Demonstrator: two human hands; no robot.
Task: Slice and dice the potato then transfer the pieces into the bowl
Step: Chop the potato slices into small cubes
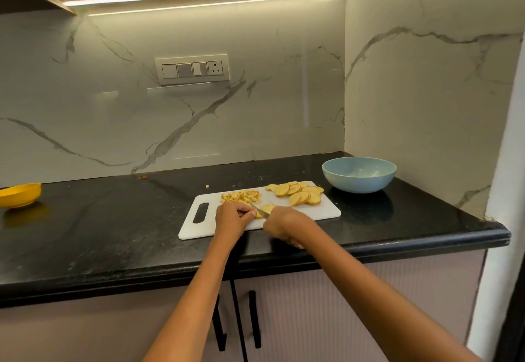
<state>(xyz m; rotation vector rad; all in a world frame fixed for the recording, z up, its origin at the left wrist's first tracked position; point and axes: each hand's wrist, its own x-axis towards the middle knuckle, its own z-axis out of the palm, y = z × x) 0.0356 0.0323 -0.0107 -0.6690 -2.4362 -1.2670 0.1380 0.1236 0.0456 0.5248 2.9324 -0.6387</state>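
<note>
— Since you're standing there, how far along are you?

— About midway, I'd say. The slicing looks finished: no whole potato is anywhere in sight, only a fanned pile of round slices [298, 193] at the far right of the white cutting board [326, 211]. The dicing is partly done. There's a heap of small cubes [241, 196] toward the far middle of the board, to the left of the slices.

— And your hands?

— My right hand [284, 223] is curled round the knife [259, 211] handle at the near edge of the board, blade pointing away and to the left. My left hand [233, 216] has its fingers bent down onto the slices I'm cutting [268, 208], which lie just beside the blade. How tightly I'm pinching them is hard to tell from here.

— What's left, then?

— The whole fan of slices has yet to be diced, so that's the bulk of the work. After that, everything goes into the blue bowl [358, 183], which sits on the black counter [113, 233] just past the board's far right corner. As far as its inside shows, nothing is in it yet. One stray cube [208, 186] lies on the counter beyond the board, too.

— And the yellow bowl [20, 195]?

— Far left, well apart. Not part of this, I reckon.
</note>
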